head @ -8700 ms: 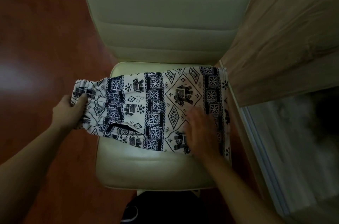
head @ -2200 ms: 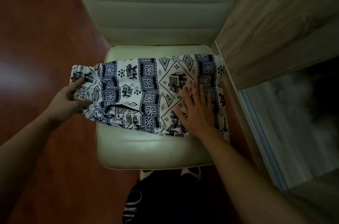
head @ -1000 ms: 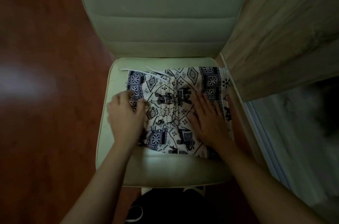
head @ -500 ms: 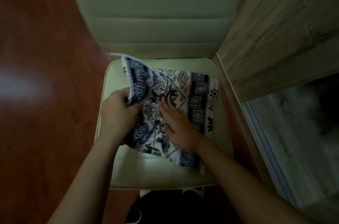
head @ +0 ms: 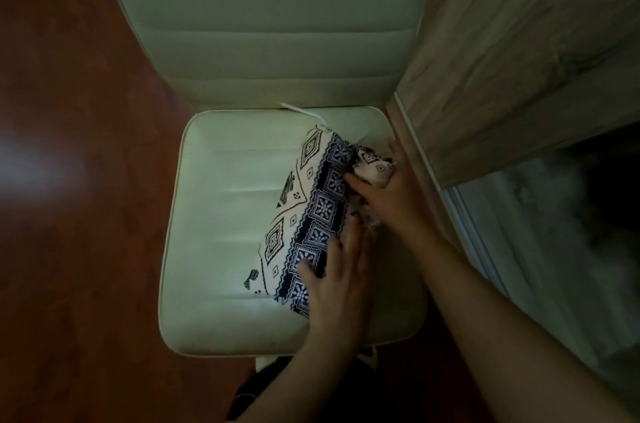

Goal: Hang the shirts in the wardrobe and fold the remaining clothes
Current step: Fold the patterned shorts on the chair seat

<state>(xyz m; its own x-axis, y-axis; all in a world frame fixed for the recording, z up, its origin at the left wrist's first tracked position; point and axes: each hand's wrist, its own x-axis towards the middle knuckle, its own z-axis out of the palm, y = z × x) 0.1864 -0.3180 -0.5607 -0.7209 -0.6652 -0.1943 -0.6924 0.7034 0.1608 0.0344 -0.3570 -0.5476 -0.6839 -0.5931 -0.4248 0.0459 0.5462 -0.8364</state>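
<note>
Change: since half a second ago the patterned garment point(head: 311, 214) has been folded over into a narrower bundle and shifted to the right half of the seat. Both hands have moved right with it.
Garment: lies on the cream chair seat point(head: 225, 214), centre-right of the frame, its long edge running diagonally. Its white drawstring point(head: 301, 110) trails toward the backrest.
Left hand point(head: 336, 284): flat on the bundle's lower end, fingers straight, pressing, clasping nothing.
Right hand point(head: 391, 194): at the bundle's upper right edge, thumb and fingers curled round bunched fabric.
Surroundings: wooden panel point(head: 519, 41) upper right; red-brown floor point(head: 69, 180) left.
</note>
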